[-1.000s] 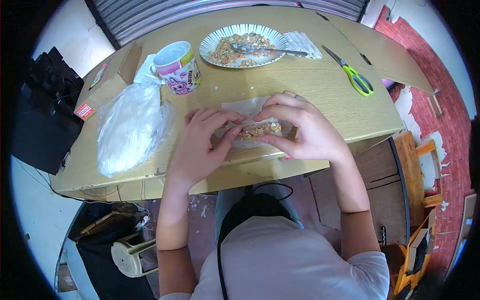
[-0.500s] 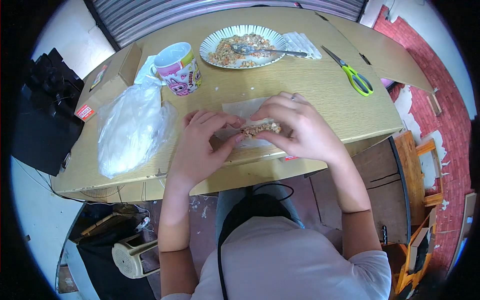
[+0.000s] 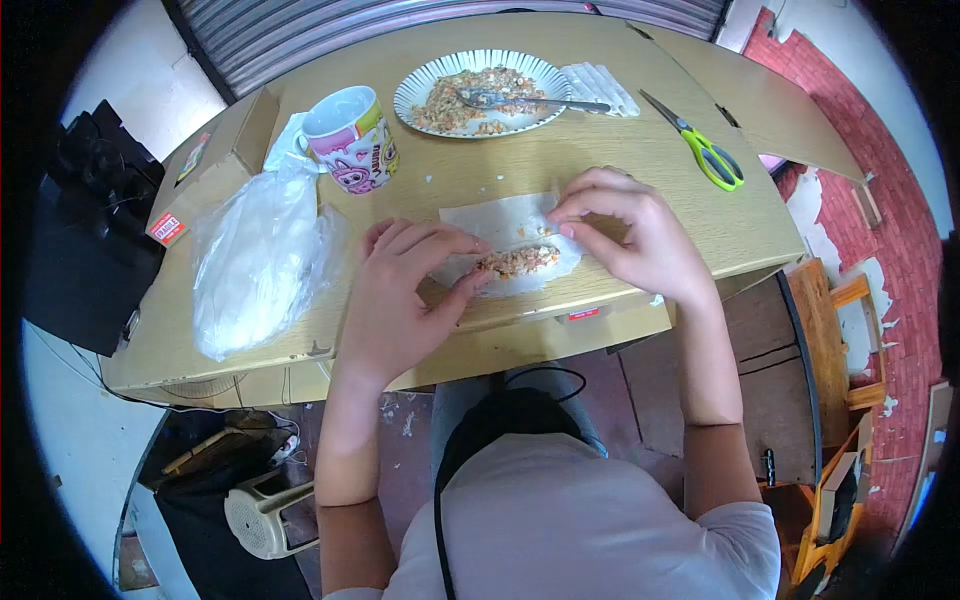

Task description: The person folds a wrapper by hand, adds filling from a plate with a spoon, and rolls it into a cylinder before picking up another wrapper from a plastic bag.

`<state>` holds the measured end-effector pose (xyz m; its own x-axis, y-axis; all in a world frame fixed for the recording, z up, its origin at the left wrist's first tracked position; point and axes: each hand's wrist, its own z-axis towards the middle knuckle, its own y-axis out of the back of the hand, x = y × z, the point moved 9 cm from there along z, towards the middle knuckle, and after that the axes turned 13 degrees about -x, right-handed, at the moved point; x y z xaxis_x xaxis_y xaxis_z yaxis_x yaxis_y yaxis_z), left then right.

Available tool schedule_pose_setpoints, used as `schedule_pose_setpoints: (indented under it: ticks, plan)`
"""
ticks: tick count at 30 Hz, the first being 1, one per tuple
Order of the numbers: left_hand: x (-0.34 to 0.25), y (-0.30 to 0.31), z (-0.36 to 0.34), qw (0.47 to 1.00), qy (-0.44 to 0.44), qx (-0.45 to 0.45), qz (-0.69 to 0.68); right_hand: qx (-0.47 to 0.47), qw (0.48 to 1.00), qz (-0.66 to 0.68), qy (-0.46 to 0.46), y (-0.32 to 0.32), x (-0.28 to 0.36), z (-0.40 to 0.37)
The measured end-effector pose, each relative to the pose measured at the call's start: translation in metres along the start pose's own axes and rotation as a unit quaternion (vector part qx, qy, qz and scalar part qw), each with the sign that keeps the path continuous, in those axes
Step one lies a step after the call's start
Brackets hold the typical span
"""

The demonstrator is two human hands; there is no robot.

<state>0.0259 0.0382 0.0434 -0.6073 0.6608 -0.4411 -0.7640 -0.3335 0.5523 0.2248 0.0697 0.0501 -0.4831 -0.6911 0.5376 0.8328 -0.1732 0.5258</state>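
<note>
Tabletop: wrapper near six o'clock, within our reach, bearing filling.
Left hand: parted at filling's nine-o'clock end, presumably steadying it.
Right hand: wrapper's two o'clock; we cannot tell whether pinching.

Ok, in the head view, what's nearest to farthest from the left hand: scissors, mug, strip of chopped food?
1. Strip of chopped food: right beside the left hand.
2. Mug: beyond that hand, leftward.
3. Scissors: over on the right.

The sheet is white, the food orange-flecked tan, the mug cartoon-patterned.
</note>
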Motion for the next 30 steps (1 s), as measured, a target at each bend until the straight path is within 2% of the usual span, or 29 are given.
schedule_pose_setpoints:
  ticks: [1, 7, 17, 20, 22, 28, 30]
  plan:
    - [-0.002, -0.002, 0.0, 1.0, 0.002, 0.006, 0.001, 0.01, 0.999, -0.013, -0.033, -0.001, -0.008, 0.0]
    - [0.0, -0.01, -0.003, 0.999, 0.012, 0.03, -0.001, 0.089, 0.995, -0.01, -0.046, -0.016, -0.012, 0.01]
    - [0.003, -0.011, -0.001, 1.0, 0.016, 0.021, -0.015, 0.142, 0.989, -0.032, -0.004, -0.038, -0.001, 0.025]
    - [0.006, -0.01, -0.005, 0.999, 0.028, 0.022, -0.034, 0.168, 0.986, -0.001, -0.003, -0.044, -0.006, 0.027]
    - [0.009, -0.01, -0.006, 0.999, 0.031, 0.023, -0.038, 0.186, 0.982, 0.012, 0.03, -0.047, -0.003, 0.027]
    - [0.005, -0.01, -0.006, 0.999, 0.028, 0.028, -0.031, 0.204, 0.979, 0.014, -0.016, -0.047, -0.002, 0.026]
    - [0.005, -0.009, -0.006, 0.999, 0.031, 0.025, -0.025, 0.195, 0.98, 0.026, 0.01, -0.04, 0.007, 0.022]
